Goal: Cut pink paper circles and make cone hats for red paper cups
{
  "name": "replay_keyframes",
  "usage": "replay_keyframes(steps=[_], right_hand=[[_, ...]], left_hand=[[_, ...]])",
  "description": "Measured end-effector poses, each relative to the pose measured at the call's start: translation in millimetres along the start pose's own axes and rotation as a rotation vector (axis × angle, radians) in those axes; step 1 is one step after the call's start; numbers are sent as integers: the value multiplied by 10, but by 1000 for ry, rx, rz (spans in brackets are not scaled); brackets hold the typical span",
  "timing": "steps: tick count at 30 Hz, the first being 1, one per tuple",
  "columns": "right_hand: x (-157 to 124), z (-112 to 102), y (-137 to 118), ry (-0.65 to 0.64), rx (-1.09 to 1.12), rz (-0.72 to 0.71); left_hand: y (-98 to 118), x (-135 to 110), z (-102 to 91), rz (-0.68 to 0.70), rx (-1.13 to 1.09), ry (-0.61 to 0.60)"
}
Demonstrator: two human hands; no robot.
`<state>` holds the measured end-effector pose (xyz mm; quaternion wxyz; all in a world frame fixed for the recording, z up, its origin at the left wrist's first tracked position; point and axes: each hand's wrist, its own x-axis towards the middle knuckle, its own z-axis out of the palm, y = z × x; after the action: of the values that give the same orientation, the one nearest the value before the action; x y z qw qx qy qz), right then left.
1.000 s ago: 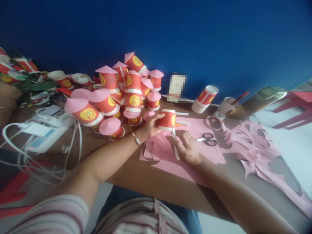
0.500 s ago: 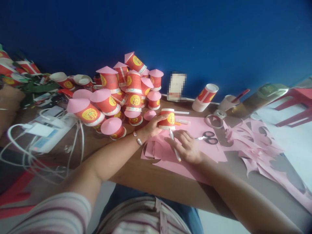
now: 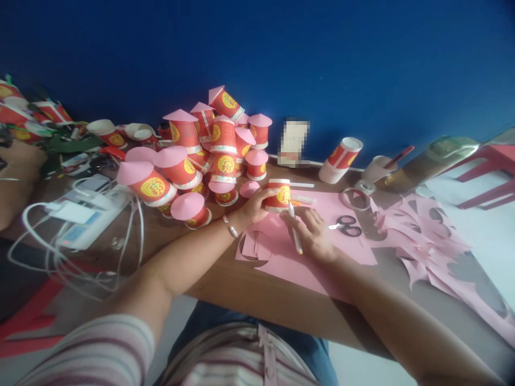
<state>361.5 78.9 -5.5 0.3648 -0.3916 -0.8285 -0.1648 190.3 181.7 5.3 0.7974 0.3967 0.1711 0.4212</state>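
My left hand (image 3: 256,206) grips a red paper cup (image 3: 278,195) standing upside down on a pink paper sheet (image 3: 322,257). My right hand (image 3: 314,236) holds a white pen (image 3: 295,236), its tip against the cup's rim on the pink sheet. Behind the cup lies a pile of red cups with pink cone tops (image 3: 201,155). Black scissors (image 3: 346,226) lie just right of my right hand.
Pink paper scraps (image 3: 422,236) cover the table's right side. A stack of cups (image 3: 340,160), a tape roll (image 3: 365,187) and a white cup with a stick (image 3: 376,169) stand near the blue wall. A white power strip with cables (image 3: 80,225) sits left.
The pen tip has moved up along the cup's rim as my right hand shifted slightly forward. My left hand keeps holding the cup in place.
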Motion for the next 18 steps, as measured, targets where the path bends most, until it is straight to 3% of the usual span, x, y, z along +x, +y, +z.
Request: replay_keyframes(steps=[7,12,18], right_hand=[[44,-25,5,4,16,-16],[53,-30,2,12,15,-53],[57,-51,-56,29,64,-130]], left_hand=[[43,-40,22,13,89,-18],[20,-11,31,16,74,39],[-22,44,-60,-7,-10,25]])
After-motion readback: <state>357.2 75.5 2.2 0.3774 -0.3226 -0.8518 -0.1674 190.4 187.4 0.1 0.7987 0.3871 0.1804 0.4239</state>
